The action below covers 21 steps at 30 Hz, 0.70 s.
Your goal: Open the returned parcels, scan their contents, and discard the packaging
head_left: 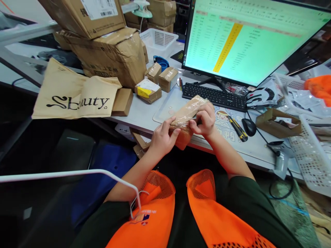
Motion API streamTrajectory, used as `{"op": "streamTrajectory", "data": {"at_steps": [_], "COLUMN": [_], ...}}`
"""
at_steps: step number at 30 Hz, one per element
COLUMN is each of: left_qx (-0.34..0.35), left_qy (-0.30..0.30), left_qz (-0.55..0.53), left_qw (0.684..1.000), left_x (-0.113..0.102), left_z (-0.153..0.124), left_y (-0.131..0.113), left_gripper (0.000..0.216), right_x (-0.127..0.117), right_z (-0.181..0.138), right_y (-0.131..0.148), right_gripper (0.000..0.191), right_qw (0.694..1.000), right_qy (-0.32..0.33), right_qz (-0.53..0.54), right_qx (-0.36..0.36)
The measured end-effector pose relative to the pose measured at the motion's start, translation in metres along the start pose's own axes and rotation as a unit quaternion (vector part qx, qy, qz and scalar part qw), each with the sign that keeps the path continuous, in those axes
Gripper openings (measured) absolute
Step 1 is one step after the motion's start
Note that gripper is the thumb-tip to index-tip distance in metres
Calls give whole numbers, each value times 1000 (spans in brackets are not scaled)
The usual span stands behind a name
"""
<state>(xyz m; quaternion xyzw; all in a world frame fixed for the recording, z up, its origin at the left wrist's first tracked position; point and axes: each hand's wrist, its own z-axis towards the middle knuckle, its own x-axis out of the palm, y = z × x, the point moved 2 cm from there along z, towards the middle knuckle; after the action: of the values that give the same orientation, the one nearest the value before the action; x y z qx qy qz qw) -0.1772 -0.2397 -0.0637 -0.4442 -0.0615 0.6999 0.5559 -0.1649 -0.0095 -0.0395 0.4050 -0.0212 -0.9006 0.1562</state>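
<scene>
There, both hands closed on a small brown cardboard parcel [186,117] wrapped in glossy, crinkled tape, held above the desk's [144,115] near edge: the left hand [162,138] gripped its lower end, the right hand [204,120] pinched its top, before the black keyboard [214,95].

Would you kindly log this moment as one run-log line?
left hand: holds taped parcel | right hand: grips parcel top | location: desk edge, before keyboard

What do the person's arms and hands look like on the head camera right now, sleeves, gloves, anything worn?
Both hands are bare: the left hand and right hand show no gloves, rings or watch. The forearms are uncovered; dark green short sleeves end near the elbows. Over them hangs an orange mesh vest.
</scene>
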Motion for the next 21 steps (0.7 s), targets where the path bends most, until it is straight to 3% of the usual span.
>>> {"op": "streamTrajectory", "data": {"at_steps": [4,11,13,15,17,19,21], "left_qx": [-14,-65,-76,-72,-58,-39,-12], "left_qy": [17,7,11,26,50,71,100], "left_qz": [4,12,12,13,29,63,88], "left_qw": [1000,998,997,997,997,995,991], "left_x": [1,6,3,-5,-13,-19,-17], "left_z": [8,11,10,12,23,45,73], "left_y": [-2,2,2,-3,-11,-19,-26], "left_gripper": [55,49,48,47,46,48,53], "right_x": [6,18,20,20,16,9,3], "right_z": [-7,-5,-5,-7,-12,-18,-23], "right_y": [-3,1,5,13,22,30,36], "right_gripper": [46,47,42,34,24,12,31], "right_qw": [997,975,973,975,969,954,940], "right_qy": [-50,-179,-170,-117,-90,-142,-207], "right_qz": [-14,-94,-91,-73,-47,-16,-1], "right_qx": [66,90,123,173,227,262,272]}}
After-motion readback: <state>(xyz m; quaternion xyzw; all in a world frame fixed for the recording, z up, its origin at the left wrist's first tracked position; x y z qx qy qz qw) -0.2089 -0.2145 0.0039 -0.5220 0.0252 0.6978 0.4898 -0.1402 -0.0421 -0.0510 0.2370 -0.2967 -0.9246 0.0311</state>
